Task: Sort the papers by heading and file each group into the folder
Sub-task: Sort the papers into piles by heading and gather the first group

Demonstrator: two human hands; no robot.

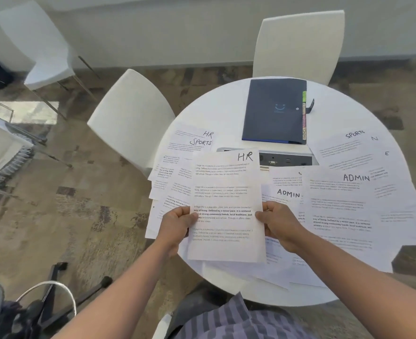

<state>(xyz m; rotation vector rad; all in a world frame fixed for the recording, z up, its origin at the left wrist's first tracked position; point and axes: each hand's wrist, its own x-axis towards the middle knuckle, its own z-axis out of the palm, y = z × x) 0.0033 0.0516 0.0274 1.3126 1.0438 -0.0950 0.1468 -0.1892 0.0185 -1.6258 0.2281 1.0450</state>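
Observation:
I hold a sheet headed HR [226,192] above the table's near left part. My left hand [175,222] grips its left edge and my right hand [279,222] grips its right edge. More sheets lie spread underneath and around: two headed ADMIN [344,204] to the right, one headed SPORTS [346,145] at the far right, and a SPORTS sheet [197,143] over another HR sheet at the left. A dark blue folder [274,111] with coloured tabs on its right edge lies closed at the far side of the table.
The round white table [216,111] has a power and socket panel [283,160] in its middle, partly covered by paper. White chairs [128,116] stand at the far left and behind the folder. A dark chair base sits on the floor at my lower left.

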